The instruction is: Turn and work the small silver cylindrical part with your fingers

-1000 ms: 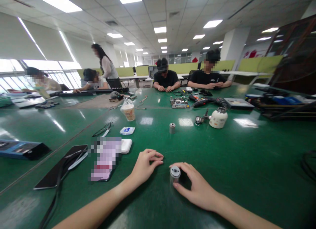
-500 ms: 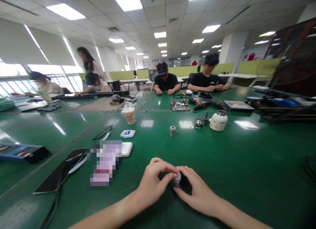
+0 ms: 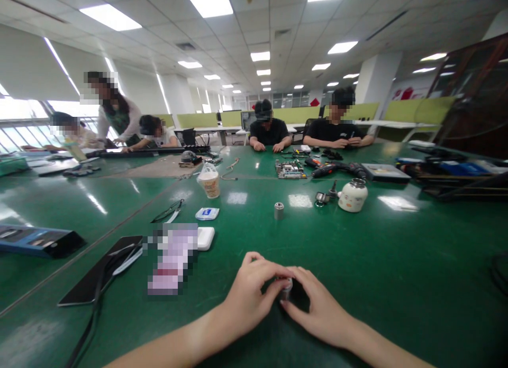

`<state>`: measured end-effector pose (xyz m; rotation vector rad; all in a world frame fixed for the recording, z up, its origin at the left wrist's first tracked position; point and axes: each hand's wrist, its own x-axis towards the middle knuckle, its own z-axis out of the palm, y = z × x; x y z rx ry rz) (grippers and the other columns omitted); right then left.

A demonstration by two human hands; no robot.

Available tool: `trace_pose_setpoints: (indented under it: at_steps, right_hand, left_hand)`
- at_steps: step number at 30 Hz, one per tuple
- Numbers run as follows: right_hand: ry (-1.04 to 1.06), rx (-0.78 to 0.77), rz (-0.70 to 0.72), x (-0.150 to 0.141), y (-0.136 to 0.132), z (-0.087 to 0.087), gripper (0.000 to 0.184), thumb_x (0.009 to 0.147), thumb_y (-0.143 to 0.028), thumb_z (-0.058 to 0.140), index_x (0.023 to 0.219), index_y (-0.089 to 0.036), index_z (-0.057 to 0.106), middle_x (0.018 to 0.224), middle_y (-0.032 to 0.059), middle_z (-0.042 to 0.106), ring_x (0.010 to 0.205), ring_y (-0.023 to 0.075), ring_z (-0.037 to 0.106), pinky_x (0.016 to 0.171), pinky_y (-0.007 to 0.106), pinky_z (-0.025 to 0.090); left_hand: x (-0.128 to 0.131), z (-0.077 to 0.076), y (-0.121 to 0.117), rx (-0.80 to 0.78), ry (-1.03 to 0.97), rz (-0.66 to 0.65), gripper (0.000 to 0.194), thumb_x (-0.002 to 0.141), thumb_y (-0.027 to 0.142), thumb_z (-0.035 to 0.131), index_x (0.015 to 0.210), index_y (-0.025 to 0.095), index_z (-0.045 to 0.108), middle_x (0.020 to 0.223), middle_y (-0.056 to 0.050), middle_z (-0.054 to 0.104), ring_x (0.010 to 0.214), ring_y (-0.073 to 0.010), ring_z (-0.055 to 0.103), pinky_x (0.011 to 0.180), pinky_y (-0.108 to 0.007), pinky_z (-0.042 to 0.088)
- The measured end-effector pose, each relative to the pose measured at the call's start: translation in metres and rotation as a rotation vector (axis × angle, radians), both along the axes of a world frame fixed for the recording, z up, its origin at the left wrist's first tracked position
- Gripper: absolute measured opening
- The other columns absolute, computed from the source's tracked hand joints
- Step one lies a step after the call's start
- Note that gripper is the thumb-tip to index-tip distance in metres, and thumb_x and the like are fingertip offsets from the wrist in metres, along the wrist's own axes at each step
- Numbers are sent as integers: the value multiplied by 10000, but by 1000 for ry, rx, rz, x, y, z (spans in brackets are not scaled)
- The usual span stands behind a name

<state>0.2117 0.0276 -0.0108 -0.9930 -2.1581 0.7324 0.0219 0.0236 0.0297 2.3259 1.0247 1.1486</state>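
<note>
A small silvery metal cylinder [image 3: 286, 292] stands on the green table [image 3: 377, 273] in front of me, gripped between both hands. My left hand [image 3: 251, 290] pinches its top with thumb and fingertips, covering much of the upper end. Round its right side curls my right hand [image 3: 317, 303], thumb low on the near side and fingers at the far side. Farther up the table, apart from my hands, a similar metal cylinder [image 3: 279, 211] stands upright.
To my left lie a blurred-out phone [image 3: 174, 259], a white case [image 3: 205, 238], a black tablet [image 3: 99, 270] with a cable, and a white packet [image 3: 207, 213]. Beyond are a cup [image 3: 209, 182], a white bottle [image 3: 352, 195], a circuit board [image 3: 291, 169] and a power drill [image 3: 323, 170]. Several people sit opposite.
My left fingers have shifted slightly over the cylinder's top, which now shows less. The person standing at the far left has moved left and leans over the table.
</note>
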Motion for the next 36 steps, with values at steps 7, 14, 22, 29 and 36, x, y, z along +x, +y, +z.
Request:
trace_pose_setpoints:
  at_steps: [7,14,22,29,36]
  right_hand:
    - [-7,10,-6,1,1,-3,379,797,-138,618,1157,-231,546,1112,65,627,1020,246,569,905,406,464]
    - [38,-17,2,1,1,-2,468,738,-63,581,1168,-242,538,1127,56,621,1029,238,580,926,413,471]
    - [317,22,-23,6,-5,11,522,744,-60,512,1236,-232,479,1210,91,596,1145,241,565,1011,429,449]
    - [324,90,22,5,-9,19,292,858,-124,534,1121,-237,588,1077,74,664,1041,229,623,920,392,501]
    - [343,53,-201,4,2,22,89,861,-227,613,949,-218,603,919,45,683,904,208,651,833,355,510]
  left_hand:
    - [1,0,-3,-54,7,16,164,908,152,590,1014,245,674,976,-13,751,908,-187,662,874,-336,413]
    - [0,-20,-2,-130,-52,2,526,792,296,752,1274,241,546,1329,-105,579,1244,-279,512,1041,-416,401]
    - [1,-34,-2,-270,-15,106,414,745,301,788,1134,235,663,1081,-57,716,995,-259,632,882,-371,483]
    - [1,-29,-1,-249,18,135,342,720,314,805,1042,244,716,963,-32,749,906,-250,636,809,-346,471]
    - [3,-27,-2,-268,34,137,328,720,314,808,1029,260,713,958,-14,752,894,-243,639,800,-340,461]
